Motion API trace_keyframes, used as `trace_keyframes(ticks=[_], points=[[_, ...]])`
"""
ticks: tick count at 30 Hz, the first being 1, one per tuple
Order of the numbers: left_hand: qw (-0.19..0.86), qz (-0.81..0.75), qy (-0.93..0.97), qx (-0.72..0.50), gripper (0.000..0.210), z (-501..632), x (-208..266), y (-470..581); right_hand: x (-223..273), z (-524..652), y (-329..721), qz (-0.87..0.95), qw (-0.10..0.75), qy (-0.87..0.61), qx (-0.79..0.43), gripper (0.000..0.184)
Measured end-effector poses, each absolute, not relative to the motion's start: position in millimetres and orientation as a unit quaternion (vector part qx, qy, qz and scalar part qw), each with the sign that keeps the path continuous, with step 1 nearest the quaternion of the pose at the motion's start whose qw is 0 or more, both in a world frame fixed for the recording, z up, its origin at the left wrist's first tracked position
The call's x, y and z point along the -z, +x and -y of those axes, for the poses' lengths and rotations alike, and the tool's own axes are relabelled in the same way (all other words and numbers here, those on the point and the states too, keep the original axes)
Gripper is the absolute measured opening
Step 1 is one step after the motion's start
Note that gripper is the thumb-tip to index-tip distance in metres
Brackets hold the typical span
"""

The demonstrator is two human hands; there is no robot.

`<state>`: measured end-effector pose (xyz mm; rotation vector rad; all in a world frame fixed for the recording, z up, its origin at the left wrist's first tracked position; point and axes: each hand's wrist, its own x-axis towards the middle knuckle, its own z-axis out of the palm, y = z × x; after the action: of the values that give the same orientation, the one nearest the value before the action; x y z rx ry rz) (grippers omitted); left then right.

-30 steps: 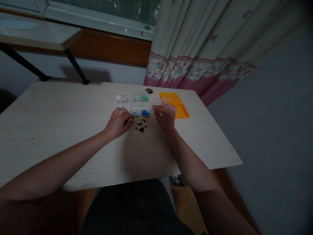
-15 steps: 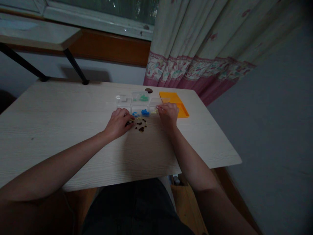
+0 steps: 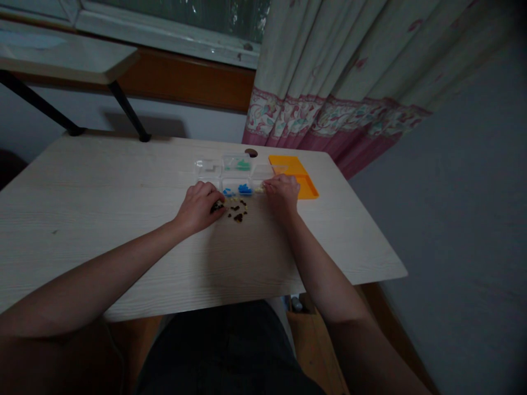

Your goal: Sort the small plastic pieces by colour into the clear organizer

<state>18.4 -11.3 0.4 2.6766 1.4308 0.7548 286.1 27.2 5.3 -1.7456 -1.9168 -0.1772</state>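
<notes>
My left hand (image 3: 198, 207) rests on the table with fingers curled around small dark pieces (image 3: 217, 206), some pale bits among them. Just right of it lie loose dark brown pieces (image 3: 238, 218) and small yellow pieces (image 3: 234, 199). My right hand (image 3: 284, 192) reaches to the right front compartment of a clear plastic divided box (image 3: 222, 179), its fingertips together near pale yellow pieces (image 3: 259, 190). Whatever those fingertips hold is too small to make out. Blue pieces (image 3: 244, 188) lie in the middle front compartment, green pieces (image 3: 242, 164) in the one behind.
An orange tray (image 3: 308, 187) with dividers sits right of the box, partly behind my right hand. A round cable hole (image 3: 251, 153) is at the table's back. A raised shelf (image 3: 69, 57) on black legs stands back left, and a curtain (image 3: 325, 109) hangs behind the table.
My left fingers have drawn in slightly around the dark pieces. My right fingertips have dipped a little at the right front compartment. The box and tray stay put.
</notes>
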Motion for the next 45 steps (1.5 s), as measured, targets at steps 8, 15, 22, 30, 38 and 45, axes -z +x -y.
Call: trace_keyframes(ticks=[8,15,22,30,38,45], points=[[0.003,-0.453,0.862,-0.228,0.018,10.1,0.3,17.3,-1.1,-26.2,284.1,0.722,0.249,-0.641,0.076,0.025],[0.000,-0.447,0.864,-0.230,0.018,10.2,0.2,17.1,-1.2,-26.0,283.6,0.722,0.250,-0.642,0.068,0.027],[0.005,-0.448,0.865,-0.227,0.025,10.7,-0.7,17.8,-2.2,-24.3,282.3,0.720,0.258,-0.640,0.073,0.027],[0.024,-0.447,0.862,-0.236,0.023,10.6,-0.7,16.5,-5.1,-21.3,281.1,0.728,0.260,-0.631,0.068,0.027],[0.025,-0.438,0.868,-0.234,0.021,12.4,-2.7,17.5,-3.5,-22.4,280.8,0.732,0.257,-0.627,0.072,0.031],[0.017,-0.434,0.870,-0.234,0.025,11.8,-1.2,17.0,-4.5,-22.0,281.0,0.734,0.261,-0.622,0.073,0.031]])
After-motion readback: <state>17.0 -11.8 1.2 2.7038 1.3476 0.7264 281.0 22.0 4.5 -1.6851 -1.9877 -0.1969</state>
